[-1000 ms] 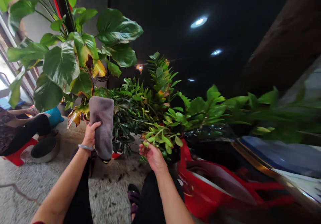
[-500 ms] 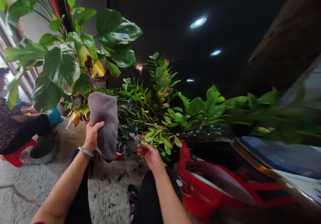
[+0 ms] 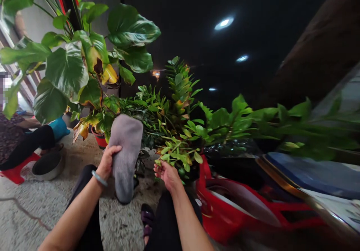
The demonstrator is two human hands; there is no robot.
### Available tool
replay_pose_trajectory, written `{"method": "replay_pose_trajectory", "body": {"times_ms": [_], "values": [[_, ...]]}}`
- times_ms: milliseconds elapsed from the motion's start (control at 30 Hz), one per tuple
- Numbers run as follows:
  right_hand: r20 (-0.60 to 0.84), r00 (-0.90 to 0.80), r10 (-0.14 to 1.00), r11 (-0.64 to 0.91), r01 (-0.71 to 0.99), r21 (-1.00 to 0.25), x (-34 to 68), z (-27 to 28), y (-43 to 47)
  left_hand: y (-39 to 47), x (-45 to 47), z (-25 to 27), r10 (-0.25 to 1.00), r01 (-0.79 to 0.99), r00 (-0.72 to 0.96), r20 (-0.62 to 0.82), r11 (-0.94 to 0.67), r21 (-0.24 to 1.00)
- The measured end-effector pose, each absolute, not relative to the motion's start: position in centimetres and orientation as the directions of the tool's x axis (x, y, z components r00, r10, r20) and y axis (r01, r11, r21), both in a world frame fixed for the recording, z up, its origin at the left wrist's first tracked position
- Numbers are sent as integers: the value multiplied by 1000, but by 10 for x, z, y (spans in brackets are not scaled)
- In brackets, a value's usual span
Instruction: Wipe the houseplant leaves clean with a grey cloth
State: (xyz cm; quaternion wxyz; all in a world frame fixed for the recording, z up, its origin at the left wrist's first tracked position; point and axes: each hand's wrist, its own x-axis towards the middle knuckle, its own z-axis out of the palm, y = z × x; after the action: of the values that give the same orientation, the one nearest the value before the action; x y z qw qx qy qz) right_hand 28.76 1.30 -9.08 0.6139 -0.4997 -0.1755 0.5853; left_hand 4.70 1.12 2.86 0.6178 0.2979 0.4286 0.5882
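Observation:
My left hand point(image 3: 108, 163), with a pale bracelet at the wrist, grips a grey, fuzzy insole point(image 3: 125, 157) by its left edge. The thumb lies across its face; the fingers behind are hidden. Upright and slightly tilted, the insole has its wider end at the top. My right hand point(image 3: 168, 176) is beside the low leaves of a green plant point(image 3: 180, 153), its fingers curled together. A small greenish bit shows at those fingertips, but whether it is held or just a leaf behind them I cannot tell.
A large-leaved potted plant point(image 3: 67, 67) rises at left. A red bag point(image 3: 225, 206) stands by my right knee. At far left a person point(image 3: 17, 142) sits on a red stool point(image 3: 19, 170) near a grey basin point(image 3: 47, 166). My purple sandal point(image 3: 147, 219) rests on the concrete floor point(image 3: 118, 228).
My left hand has moved down and to the right with the insole, which now shows its full length. The red pot behind it has come into view. My right hand has hardly moved.

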Motion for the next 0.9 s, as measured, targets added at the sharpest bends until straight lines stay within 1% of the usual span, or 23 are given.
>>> {"method": "replay_pose_trajectory", "body": {"times_ms": [33,67,133,200,267,333,400,433,500,600,667,700,767,833,900], "values": [[-359,257,898,-163,-563,-810,287,-89,13,24,55,44,993,-477,-72,-98,52,877],[-346,253,903,-144,-582,-800,287,-87,13,37,63,55,998,-474,-46,-46,19,880],[-333,238,912,-129,-605,-785,285,-83,12,59,82,61,999,-439,35,-19,32,898],[-350,230,908,-158,-586,-795,282,-81,12,66,96,44,994,-344,84,-77,101,934],[-390,228,892,-226,-522,-822,280,-82,12,57,100,14,978,-219,110,-177,197,955],[-412,223,884,-281,-451,-847,278,-84,12,38,94,-13,943,-117,174,-282,305,945],[-415,219,883,-300,-416,-859,278,-86,13,21,83,-22,904,-69,264,-335,364,929],[-414,217,884,-302,-411,-860,279,-86,13,16,78,-18,898,-71,299,-323,358,931],[-417,217,883,-305,-410,-860,280,-87,13,17,75,6,918,-125,326,-225,278,952],[-399,218,890,-289,-406,-867,281,-86,12,41,87,57,965,-260,262,-22,92,961],[-370,216,903,-257,-419,-871,281,-86,11,60,102,77,974,-328,220,50,26,944],[-362,217,907,-245,-429,-870,280,-86,11,67,109,79,976,-343,213,54,22,939],[-370,236,899,-242,-436,-867,280,-86,11,73,119,65,974,-310,225,-10,81,947],[-391,268,880,-257,-424,-869,280,-87,11,66,118,34,960,-204,241,-144,195,959],[-403,297,866,-267,-407,-873,282,-89,11,48,107,-2,925,-90,250,-286,316,945]]}}
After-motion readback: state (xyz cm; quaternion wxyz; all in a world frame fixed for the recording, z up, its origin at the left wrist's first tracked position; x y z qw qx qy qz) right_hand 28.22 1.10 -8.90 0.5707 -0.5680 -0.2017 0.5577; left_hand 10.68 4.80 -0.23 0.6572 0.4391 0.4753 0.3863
